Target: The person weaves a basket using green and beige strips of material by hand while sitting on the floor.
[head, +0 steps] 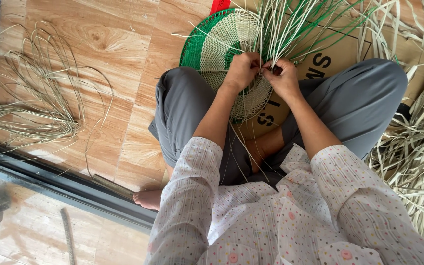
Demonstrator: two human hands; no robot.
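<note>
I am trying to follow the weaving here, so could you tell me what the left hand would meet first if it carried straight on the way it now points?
The left hand points up the picture and already grips the loose pale strips, so it would probably meet the green-rimmed woven disc just beyond first; depth is hard to judge.

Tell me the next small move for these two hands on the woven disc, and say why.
Probably pull the pinched strand snug against the rim. Both the left hand and the right hand are closed on strands at the edge of the green and cream woven disc, and the loose strands fan upward from that same spot, unwoven.
</note>
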